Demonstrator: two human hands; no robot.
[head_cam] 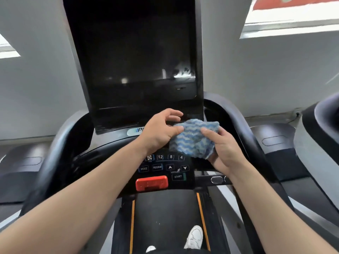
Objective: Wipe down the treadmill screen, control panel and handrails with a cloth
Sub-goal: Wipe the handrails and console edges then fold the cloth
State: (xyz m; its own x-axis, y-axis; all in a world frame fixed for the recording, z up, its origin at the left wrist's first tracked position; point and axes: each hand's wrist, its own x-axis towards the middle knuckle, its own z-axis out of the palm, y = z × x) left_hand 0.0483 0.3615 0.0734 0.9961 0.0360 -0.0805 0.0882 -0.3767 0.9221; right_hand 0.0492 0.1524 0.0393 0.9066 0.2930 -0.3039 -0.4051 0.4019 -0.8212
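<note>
A blue and white wavy-patterned cloth (194,139) is bunched between both hands, just above the control panel (161,167). My left hand (161,131) pinches its left edge with the thumb while the other fingers spread apart. My right hand (222,151) cups it from the right and underneath. The tall dark treadmill screen (135,57) stands right behind the hands and shows faint reflections. Black curved handrails run down the left (60,153) and the right (245,136).
The panel carries lit buttons and a red safety key (151,182). Below lies the black belt (165,217) with orange side stripes, and a white shoe (195,237) on it. Neighbouring treadmills flank both sides, with a grey wall behind.
</note>
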